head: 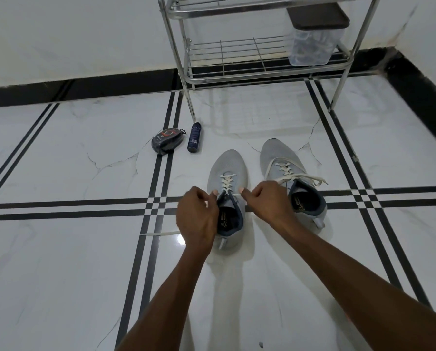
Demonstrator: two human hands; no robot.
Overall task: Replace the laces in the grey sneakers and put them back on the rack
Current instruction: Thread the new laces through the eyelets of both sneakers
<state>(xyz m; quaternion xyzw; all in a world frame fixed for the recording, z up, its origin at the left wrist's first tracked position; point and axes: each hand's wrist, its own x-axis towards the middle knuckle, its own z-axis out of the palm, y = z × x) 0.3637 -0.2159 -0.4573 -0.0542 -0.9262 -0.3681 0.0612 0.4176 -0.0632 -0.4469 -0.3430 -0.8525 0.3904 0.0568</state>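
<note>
We are observing the left sneaker (227,196) standing on the tiled floor (60,249) beside the right sneaker (291,183). Left hand (198,215) and right hand (267,200) are each pinching its white lace (226,182) at the collar. The rack (260,46) is standing well beyond.

Floor (60,262): glossy white marble-look tile, crossed by black double stripes, black skirting along the walls. Directly on it:
- left grey sneaker (227,196), toe pointing away, white lace partly threaded; one lace end (161,233) trails on the tile to its left.
- right grey sneaker (291,183), just beside the first, laced, ends loose.
- dark spray can (194,137) lying on its side, near the rack leg.
- black oval shoe-polish sponge (165,141) just beside the can.
- metal wire rack (262,59) standing by the wall; on its lower shelf, a clear container (313,44) with a dark lid.
</note>
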